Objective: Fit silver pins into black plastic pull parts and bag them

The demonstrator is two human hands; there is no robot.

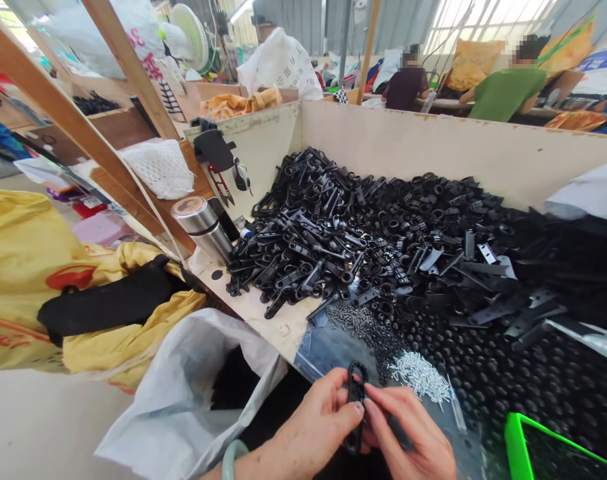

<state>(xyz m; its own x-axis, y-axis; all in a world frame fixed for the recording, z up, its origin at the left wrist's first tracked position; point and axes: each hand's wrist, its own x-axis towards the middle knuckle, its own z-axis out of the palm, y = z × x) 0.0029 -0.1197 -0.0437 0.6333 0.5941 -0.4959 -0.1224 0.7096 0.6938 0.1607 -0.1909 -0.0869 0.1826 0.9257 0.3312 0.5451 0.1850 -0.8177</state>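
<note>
My left hand [328,413] grips a black plastic part [356,390], long and narrow with a rounded ring at its upper end, tilted upright in front of me. Against the right side of that part, my right hand [408,427] presses its thumb and fingers together; anything small between them is hidden. Just beyond the hands lies a pile of small silver pins [420,375]. Left of these is a heap of tiny dark metal pieces [353,320]. Similar long black plastic parts [303,253] are heaped farther back on the worktable.
Black ring-shaped pieces [423,200] and round black pieces [483,360] cover the right side. A green-rimmed tray [518,447] stands at lower right. At the left edge are a steel flask [203,230], hanging snips [220,185] and an open white sack [168,407]. People work beyond the back panel.
</note>
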